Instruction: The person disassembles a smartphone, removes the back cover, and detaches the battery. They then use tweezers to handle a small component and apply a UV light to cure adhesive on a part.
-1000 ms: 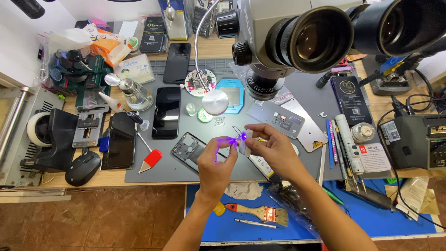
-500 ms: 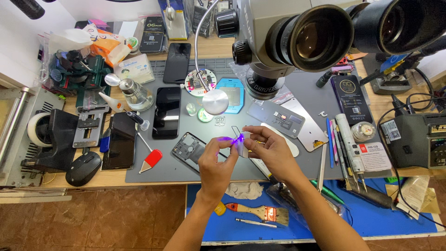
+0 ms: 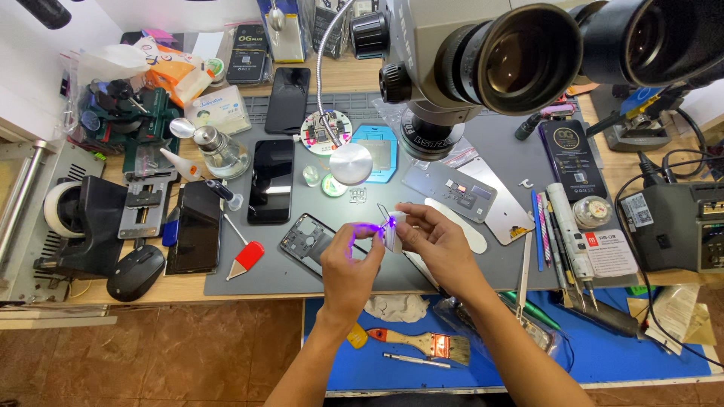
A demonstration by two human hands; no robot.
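Head view: both hands are seen from above, meeting over the grey mat (image 3: 452, 256) on the desk (image 3: 354, 75).
Left grip: the left hand (image 3: 351, 267) is closed on a small violet light (image 3: 367, 230), pinched between thumb and fingers, its glow turned to the right.
Right grip: the right hand (image 3: 434, 243) is closed narrowly on a small pale part (image 3: 393, 221), held by its edges with the fingertips.
Place of the part: it is kept in the air just above the mat, touching the glow, between the two hands.
Just beside: a phone frame (image 3: 311, 240) lies on the mat left of the left hand; a white oblong piece (image 3: 460, 230) lies behind the right hand.
Further out: a dark phone (image 3: 271, 181) and a red-tipped scraper (image 3: 245, 256) are on the left; a microscope (image 3: 483, 68) hangs over the middle; a brush (image 3: 422, 343) lies on the blue sheet (image 3: 618, 354) near the body.
Doing it well, as judged: the light should be kept steady and close to the part, and the part held only by its edges, so that the lit face is not covered by fingers.
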